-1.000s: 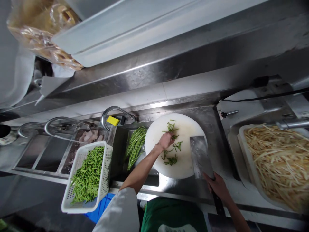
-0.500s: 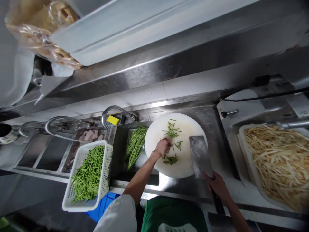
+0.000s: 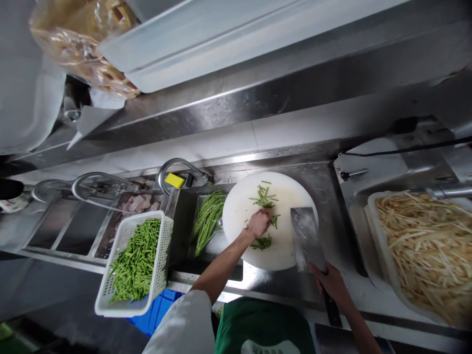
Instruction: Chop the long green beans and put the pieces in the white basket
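Observation:
On the round white cutting board [image 3: 236, 206] lie small heaps of cut thin green stalks [image 3: 263, 198], which look like garlic scapes. My left hand [image 3: 260, 222] is low over the board, its fingers curled down and closed at a few cut pieces [image 3: 276, 221]; the fingertips are partly hidden. Another little heap [image 3: 262, 242] lies just below that hand. My right hand [image 3: 334, 285] is wrapped round the dark handle of a cleaver [image 3: 305, 233], whose wide blade rests flat over the board's right edge.
Left of the board, uncut stalks [image 3: 208, 219] lie in a sink. A white perforated basket [image 3: 165, 246] holds cut green pieces. A tub [image 3: 379, 246] of pale shreds stands at right. Curved taps [image 3: 175, 161], a yellow sponge [image 3: 174, 180] and an overhead steel shelf [image 3: 221, 103] line the back.
My left hand has moved a little up and to the right across the board, over the middle cut pieces. My right hand and the cleaver stay put. The view has shifted slightly.

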A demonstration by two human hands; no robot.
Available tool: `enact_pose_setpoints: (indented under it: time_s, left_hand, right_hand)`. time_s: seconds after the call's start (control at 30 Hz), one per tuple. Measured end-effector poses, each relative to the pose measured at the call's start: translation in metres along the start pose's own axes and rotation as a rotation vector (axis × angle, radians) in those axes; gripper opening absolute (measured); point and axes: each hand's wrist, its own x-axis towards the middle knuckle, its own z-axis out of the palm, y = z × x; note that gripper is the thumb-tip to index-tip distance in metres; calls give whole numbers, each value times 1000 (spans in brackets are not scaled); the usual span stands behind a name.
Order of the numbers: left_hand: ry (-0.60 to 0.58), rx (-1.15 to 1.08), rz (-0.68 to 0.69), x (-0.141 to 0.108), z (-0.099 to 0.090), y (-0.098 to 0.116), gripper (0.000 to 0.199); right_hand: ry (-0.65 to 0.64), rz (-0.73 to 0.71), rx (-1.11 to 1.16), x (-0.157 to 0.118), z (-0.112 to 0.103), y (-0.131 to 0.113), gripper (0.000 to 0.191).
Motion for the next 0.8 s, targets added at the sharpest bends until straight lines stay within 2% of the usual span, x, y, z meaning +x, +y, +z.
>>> enact_pose_setpoints:
  time_s: [0.2,0.4,0.5,0.63,0.73,0.8]
  left_hand:
    - [-97,89,9,6,-2,4,17]
    - [-109,115,149,7,-3,1,10]
    - [4,22,144,2,-5,-10,19]
    - [170,-65,68,-18,-14,-42,24]
    - [224,-174,-11,-36,-17,-62,19]
    - [202,-243,-44,-44,-14,-63,16]
  right_hand:
    - [7,19,20,-1,2,-1,43]
    - [2,8,38,-1,2,-2,43]
    - [-2,16,22,-1,1,-1,44]
    - [-2,1,5,1,1,1,42]
    - [-8,14,16,2,1,2,41]
    - [-11,9,22,2,0,2,41]
